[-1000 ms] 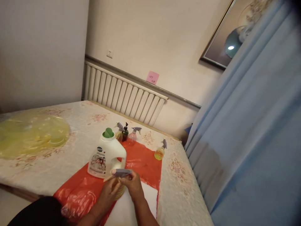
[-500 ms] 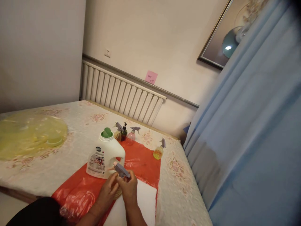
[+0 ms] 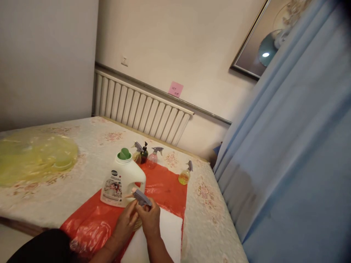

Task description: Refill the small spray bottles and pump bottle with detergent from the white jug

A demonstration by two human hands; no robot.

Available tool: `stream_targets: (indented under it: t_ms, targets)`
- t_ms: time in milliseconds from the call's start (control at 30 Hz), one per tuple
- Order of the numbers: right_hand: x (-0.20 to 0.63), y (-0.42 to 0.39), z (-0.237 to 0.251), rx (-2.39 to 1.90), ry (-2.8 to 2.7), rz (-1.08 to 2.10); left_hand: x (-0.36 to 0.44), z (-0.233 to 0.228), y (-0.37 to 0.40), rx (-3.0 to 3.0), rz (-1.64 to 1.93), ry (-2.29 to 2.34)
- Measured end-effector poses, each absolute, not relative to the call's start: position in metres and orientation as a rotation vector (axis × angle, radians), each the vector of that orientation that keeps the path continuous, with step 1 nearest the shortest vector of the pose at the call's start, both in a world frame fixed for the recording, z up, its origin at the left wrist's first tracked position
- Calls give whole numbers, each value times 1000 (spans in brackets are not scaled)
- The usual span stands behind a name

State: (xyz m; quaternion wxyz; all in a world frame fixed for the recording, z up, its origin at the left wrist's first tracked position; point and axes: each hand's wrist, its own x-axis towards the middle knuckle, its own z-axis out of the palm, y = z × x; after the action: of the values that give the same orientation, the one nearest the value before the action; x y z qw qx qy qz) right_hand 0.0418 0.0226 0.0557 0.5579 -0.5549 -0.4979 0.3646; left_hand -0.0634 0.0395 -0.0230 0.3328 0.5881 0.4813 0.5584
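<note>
Table (image 3: 93, 146) before wall; radiator (image 3: 142, 106) on wall behind it; note (image 3: 176, 89) above radiator's right end; curtain (image 3: 290, 138) right, partly before picture (image 3: 255, 51); plastic heap (image 3: 35, 157) at table's left; plastic sheet (image 3: 167, 188) on table; jug (image 3: 124, 182) on sheet's left edge; behind it, left to right, spray bottle, pump bottle (image 3: 144, 156), second spray bottle (image 3: 152, 161); third one (image 3: 184, 178) at sheet's right edge; pad (image 3: 171, 230) on sheet, nearest; held sprayer (image 3: 141, 197) before jug, between left hand (image 3: 126, 218) and right hand (image 3: 150, 218).
</note>
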Motion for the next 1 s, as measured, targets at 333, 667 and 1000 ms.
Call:
stream_targets:
  t_ms: [333,667,1000]
  targets:
    - [34,24,41,-1373,-1097,782,-61,-22,38,1512,1441,1238]
    - [65,11,29,-1287,-1150,865,-69,-8,40,1625,1372,1222]
    - [173,1,-25,-1641,-1591,172,-72,22,40,1766,1257,1246]
